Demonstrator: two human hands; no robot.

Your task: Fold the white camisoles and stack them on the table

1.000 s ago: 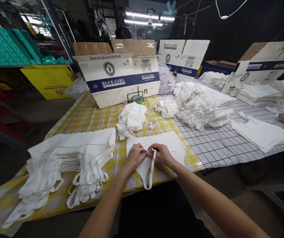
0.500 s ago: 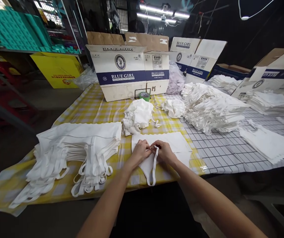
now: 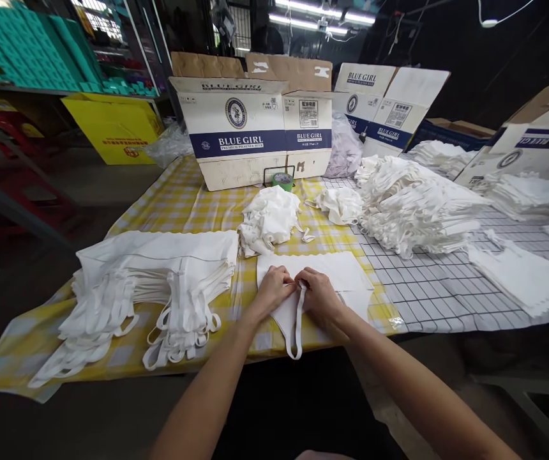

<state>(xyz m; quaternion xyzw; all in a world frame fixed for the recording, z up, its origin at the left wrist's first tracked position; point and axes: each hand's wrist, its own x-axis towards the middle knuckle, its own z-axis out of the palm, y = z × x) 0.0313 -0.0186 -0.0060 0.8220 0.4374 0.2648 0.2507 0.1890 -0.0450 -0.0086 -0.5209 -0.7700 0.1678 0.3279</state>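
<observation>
A flat white garment [image 3: 336,271] lies at the table's near edge on the yellow checked cloth [image 3: 179,211]. Its white strap [image 3: 296,326] hangs in a loop over the edge. My left hand [image 3: 274,289] and my right hand [image 3: 318,294] rest side by side on the garment, fingers curled, pinching the top of the strap between them. To the left sits a neat stack of folded white garments [image 3: 159,268] with straps trailing toward me.
A crumpled white pile [image 3: 269,218] and a smaller one [image 3: 339,204] lie behind my hands. A big heap [image 3: 413,204] covers the grid cloth [image 3: 437,287] on the right. Open Blue Girl cartons [image 3: 250,128] stand at the back, with green tape [image 3: 283,179] in front.
The view has shifted slightly, so everything sits a bit further right and higher. My hands stay pinched on the strap. Another person's hand at the right edge is no longer in view.
</observation>
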